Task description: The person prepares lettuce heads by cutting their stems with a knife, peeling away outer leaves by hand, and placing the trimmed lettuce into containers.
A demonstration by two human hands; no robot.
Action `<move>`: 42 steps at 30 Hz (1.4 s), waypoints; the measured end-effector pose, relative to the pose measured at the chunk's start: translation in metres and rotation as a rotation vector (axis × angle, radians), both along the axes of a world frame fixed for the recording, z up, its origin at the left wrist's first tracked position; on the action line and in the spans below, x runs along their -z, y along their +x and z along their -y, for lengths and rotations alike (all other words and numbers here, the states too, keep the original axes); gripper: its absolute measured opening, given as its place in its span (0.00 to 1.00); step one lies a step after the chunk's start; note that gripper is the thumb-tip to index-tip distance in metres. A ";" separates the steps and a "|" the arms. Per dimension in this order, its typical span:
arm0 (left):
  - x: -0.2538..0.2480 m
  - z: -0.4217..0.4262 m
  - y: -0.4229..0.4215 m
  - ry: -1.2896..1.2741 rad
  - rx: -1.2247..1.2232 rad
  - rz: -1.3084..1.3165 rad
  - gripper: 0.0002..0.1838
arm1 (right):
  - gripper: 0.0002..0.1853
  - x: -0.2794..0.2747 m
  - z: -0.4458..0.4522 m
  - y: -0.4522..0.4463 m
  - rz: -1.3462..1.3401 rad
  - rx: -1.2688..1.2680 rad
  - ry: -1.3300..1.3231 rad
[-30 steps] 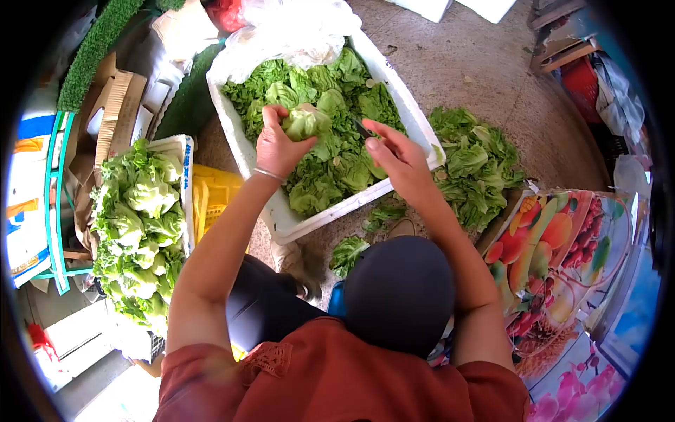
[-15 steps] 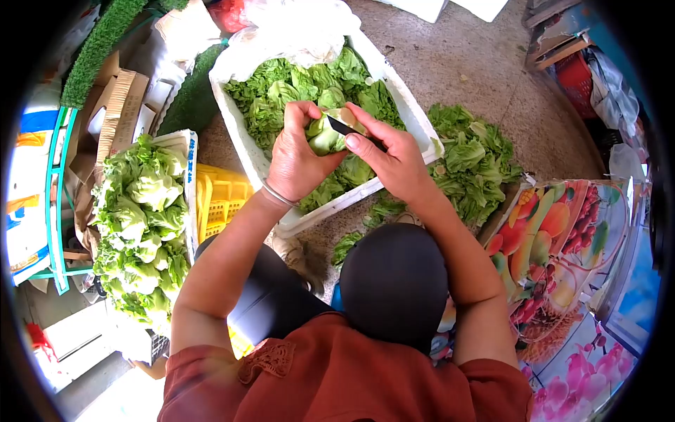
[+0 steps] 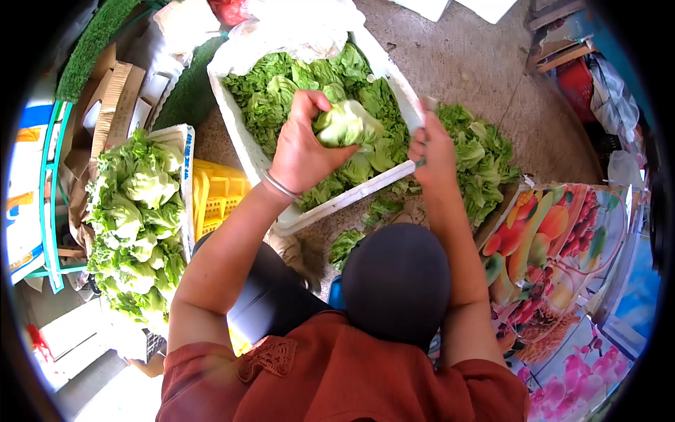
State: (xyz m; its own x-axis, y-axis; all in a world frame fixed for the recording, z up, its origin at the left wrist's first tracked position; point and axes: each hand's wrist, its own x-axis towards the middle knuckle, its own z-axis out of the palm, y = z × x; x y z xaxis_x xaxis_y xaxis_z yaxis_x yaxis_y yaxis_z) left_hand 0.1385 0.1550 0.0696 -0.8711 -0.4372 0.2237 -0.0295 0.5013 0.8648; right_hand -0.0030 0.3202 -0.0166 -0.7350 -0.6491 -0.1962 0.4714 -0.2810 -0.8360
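My left hand [image 3: 306, 151] is wrapped around a pale green lettuce head [image 3: 349, 126], held above a white foam box [image 3: 337, 205]. Its cut end is turned to the right and up. Over the box's right rim, my right hand [image 3: 434, 149] is closed around a knife, mostly hidden by the fingers. A small dark green bit shows below those fingers and a pale, blurred piece at the fingertips; I cannot make out what that piece is. Inside the box, leafy lettuce [image 3: 271, 88] is heaped beneath my left hand.
Loose leaves [image 3: 478, 158] lie piled on the floor right of the box. At left stands a crate of lettuce heads [image 3: 140, 225], beside a yellow plastic basket [image 3: 218, 197]. A fruit-printed carton [image 3: 555, 246] is by my right arm. Plastic wrapping [image 3: 295, 32] covers the box's far end.
My right hand, with the knife, has drawn away from the lettuce to the right, over the box's rim. My left hand still holds the head, now turned with its pale side showing.
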 end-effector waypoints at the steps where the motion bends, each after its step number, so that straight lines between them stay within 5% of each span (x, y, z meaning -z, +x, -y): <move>1: 0.000 0.001 0.000 0.001 -0.011 -0.004 0.33 | 0.21 -0.003 -0.002 -0.003 0.379 0.126 -0.261; 3: 0.001 0.007 -0.002 0.563 -0.070 0.204 0.38 | 0.22 -0.008 -0.005 -0.007 0.412 0.192 -0.215; 5: 0.002 0.012 -0.002 0.745 -0.042 0.252 0.42 | 0.25 -0.035 -0.003 -0.003 0.443 0.263 -0.167; 8: 0.017 0.019 -0.001 0.980 0.098 0.297 0.39 | 0.22 -0.065 0.010 0.006 -0.498 0.040 0.292; 11: 0.007 0.019 -0.003 1.131 0.072 0.339 0.42 | 0.19 -0.083 0.028 0.015 -0.790 -0.174 0.259; 12: -0.003 0.019 0.002 1.294 0.294 0.272 0.30 | 0.18 -0.085 0.031 0.015 -0.808 -0.230 0.264; 16: -0.002 0.024 0.004 1.387 0.272 0.155 0.17 | 0.19 -0.102 0.035 0.016 -0.933 -0.316 0.376; 20: -0.010 0.018 0.009 1.186 0.029 0.282 0.18 | 0.20 -0.113 0.041 0.023 -1.375 -0.274 0.364; 22: 0.015 0.024 0.010 1.216 0.180 0.177 0.17 | 0.14 -0.121 0.044 0.029 -1.424 -0.341 0.279; 23: 0.007 0.020 0.009 1.180 0.024 0.255 0.21 | 0.13 -0.123 0.046 0.033 -1.385 -0.340 0.254; 29: -0.021 0.025 0.020 1.184 -0.020 0.185 0.36 | 0.18 -0.143 0.051 0.049 -1.739 -0.290 0.368; 35: -0.026 0.027 0.026 1.106 -0.118 -0.102 0.27 | 0.11 -0.142 0.062 0.035 -1.529 -0.254 0.404; 38: -0.025 0.036 0.023 1.022 -0.331 -0.250 0.24 | 0.04 -0.171 0.070 0.060 -0.847 -0.371 0.479; 42: -0.051 0.066 0.065 1.064 -0.498 -0.580 0.18 | 0.06 -0.180 0.078 0.073 -0.662 -0.264 0.182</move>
State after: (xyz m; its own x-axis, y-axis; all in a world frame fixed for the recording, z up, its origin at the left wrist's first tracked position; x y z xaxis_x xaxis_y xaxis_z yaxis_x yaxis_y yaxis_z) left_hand 0.2034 0.0890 0.1208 -0.4600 -0.8762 -0.1436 0.4956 -0.3875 0.7773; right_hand 0.0705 0.2420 0.1637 -0.5604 -0.8205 0.1133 -0.1159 -0.0578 -0.9916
